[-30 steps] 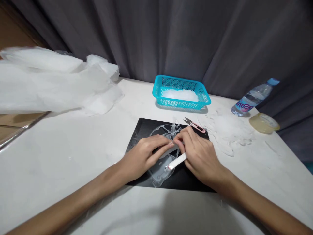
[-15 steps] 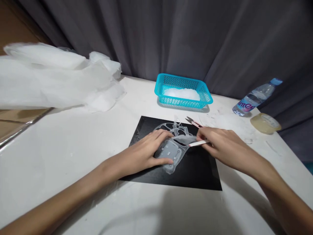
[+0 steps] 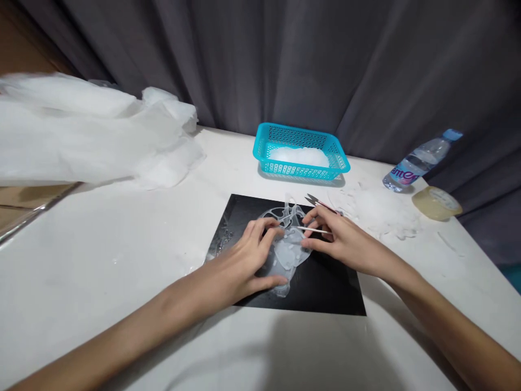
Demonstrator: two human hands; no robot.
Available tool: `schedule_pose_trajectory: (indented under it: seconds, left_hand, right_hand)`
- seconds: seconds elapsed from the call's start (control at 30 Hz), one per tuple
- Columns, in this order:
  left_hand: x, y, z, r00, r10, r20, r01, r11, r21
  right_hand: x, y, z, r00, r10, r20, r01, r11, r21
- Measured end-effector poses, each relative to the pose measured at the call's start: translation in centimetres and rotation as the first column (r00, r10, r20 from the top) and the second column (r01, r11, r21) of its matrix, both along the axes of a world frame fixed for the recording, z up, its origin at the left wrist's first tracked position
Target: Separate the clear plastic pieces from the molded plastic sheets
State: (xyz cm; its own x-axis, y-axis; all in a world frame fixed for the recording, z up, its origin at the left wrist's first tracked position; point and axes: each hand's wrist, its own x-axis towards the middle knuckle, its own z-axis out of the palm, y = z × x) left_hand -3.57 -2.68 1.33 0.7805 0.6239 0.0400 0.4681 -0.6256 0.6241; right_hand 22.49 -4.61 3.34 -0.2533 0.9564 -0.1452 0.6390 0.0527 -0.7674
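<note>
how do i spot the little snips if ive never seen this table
On the white table, find the black mat. Along its far edge, toward the right, just beyond the fingers of the right hand, lie the snips. Their dark, pointed blades set them apart from the thin white stick held in that hand.

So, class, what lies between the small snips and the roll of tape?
In the head view, a loose spread of white scraps lies between the snips and the roll of tape.
</note>
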Motion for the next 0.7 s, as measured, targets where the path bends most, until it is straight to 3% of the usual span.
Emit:
schedule_pose_trajectory:
  seconds: [0.1, 0.2, 0.3, 0.37, 0.4, 0.43, 0.5, 0.6, 0.63, 0.7]
  left_hand:
    - [0.2, -0.5, 0.3, 0.999, 0.054, 0.007, -0.053, 0.990, -0.134]
    - [0.8, -1.0, 0.5, 0.988, 0.152, -0.010, -0.147, 0.938, -0.313]
    - [1.8, -2.5, 0.3, 0.977, 0.209, 0.035, -0.153, 0.810, -0.566]
    - [2.4, -3.9, 0.0, 0.975, 0.206, 0.082, -0.080, 0.672, -0.736]
    - [2.6, -4.6, -0.1, 0.974, 0.205, 0.093, -0.062, 0.642, -0.764]
    - [2.7, -5.1, -0.1, 0.974, 0.211, 0.087, -0.076, 0.660, -0.747]
    - [2.6, -5.5, 0.3, 0.982, 0.175, 0.069, -0.093, 0.771, -0.630]
    - [2.0, -4.1, 1.3, 0.996, 0.047, 0.080, -0.019, 0.948, -0.316]
    - [1.7, -3.4, 1.7, 0.997, 0.015, 0.081, 0.000, 0.983, -0.184]
    - [1.4, -1.7, 2.1, 0.993, 0.022, 0.116, -0.027, 0.999, 0.039]
  right_hand:
    - [-0.1, 0.4, -1.1, 0.997, 0.012, -0.080, -0.009, 0.999, 0.038]
    - [0.0, 0.6, -1.2, 0.999, -0.003, -0.049, 0.009, 0.992, 0.128]
    - [-0.1, 0.6, -0.6, 0.996, -0.056, 0.069, 0.031, 0.948, 0.317]
    - [-0.4, 0.6, -0.2, 0.992, 0.002, 0.125, -0.052, 0.918, 0.393]
    - [-0.6, 0.6, -0.1, 0.988, 0.058, 0.146, -0.114, 0.906, 0.408]
    - [-0.8, 0.7, 0.0, 0.979, 0.120, 0.162, -0.178, 0.892, 0.415]
    - [-1.2, 0.8, -0.1, 0.959, 0.221, 0.177, -0.278, 0.860, 0.428]
    - [-1.4, 1.0, -0.4, 0.950, 0.283, 0.129, -0.309, 0.815, 0.490]
    - [-1.4, 1.1, -0.4, 0.954, 0.284, 0.095, -0.291, 0.803, 0.520]
    - [-1.3, 1.2, -0.3, 0.961, 0.276, 0.027, -0.242, 0.787, 0.568]
